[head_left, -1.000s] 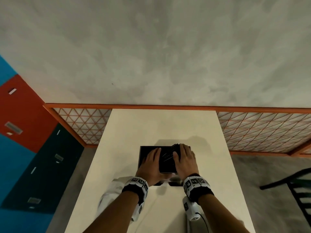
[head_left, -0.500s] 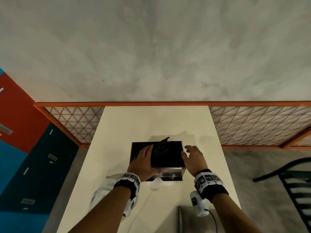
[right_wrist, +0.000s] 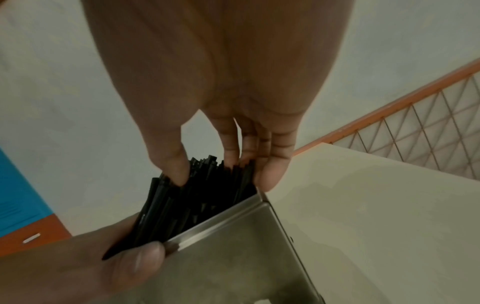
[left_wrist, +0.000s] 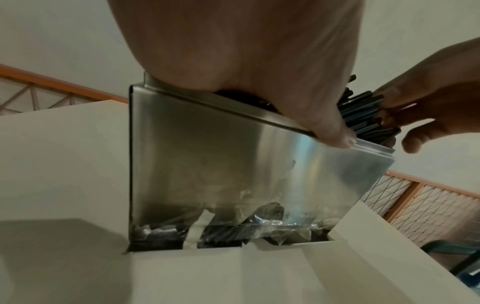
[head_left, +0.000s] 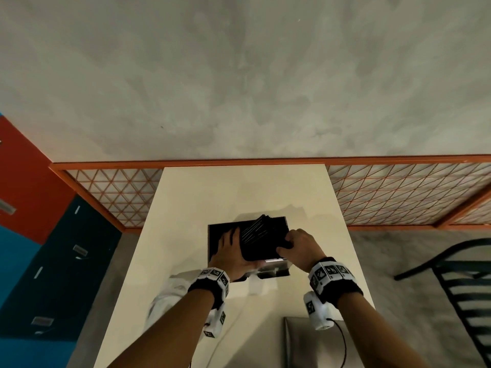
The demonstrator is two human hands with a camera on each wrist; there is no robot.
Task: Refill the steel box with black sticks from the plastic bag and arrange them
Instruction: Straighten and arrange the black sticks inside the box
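The steel box (head_left: 273,262) stands in the middle of the cream table (head_left: 239,195), filled with black sticks (head_left: 263,235). My left hand (head_left: 231,251) lies flat on the left part of the sticks with straight fingers, its thumb (left_wrist: 332,133) over the near rim of the steel box (left_wrist: 233,164). My right hand (head_left: 297,245) is at the box's right end. Its thumb (right_wrist: 174,170) and fingers (right_wrist: 246,156) pinch the upper ends of the black sticks (right_wrist: 202,197), which lean and fan out. Crumpled clear plastic (left_wrist: 233,232) shows at the foot of the box.
An orange-framed mesh rail (head_left: 398,197) runs behind the table. A black chair (head_left: 451,274) stands to the right. A grey panel (head_left: 313,341) sits at the near table edge, and something white (head_left: 170,296) hangs at the table's left edge. Coloured lockers (head_left: 39,235) line the left.
My right hand left the sticks and drew off to the box's right side, then came back and pinched the stick ends. The left hand stayed on the sticks.
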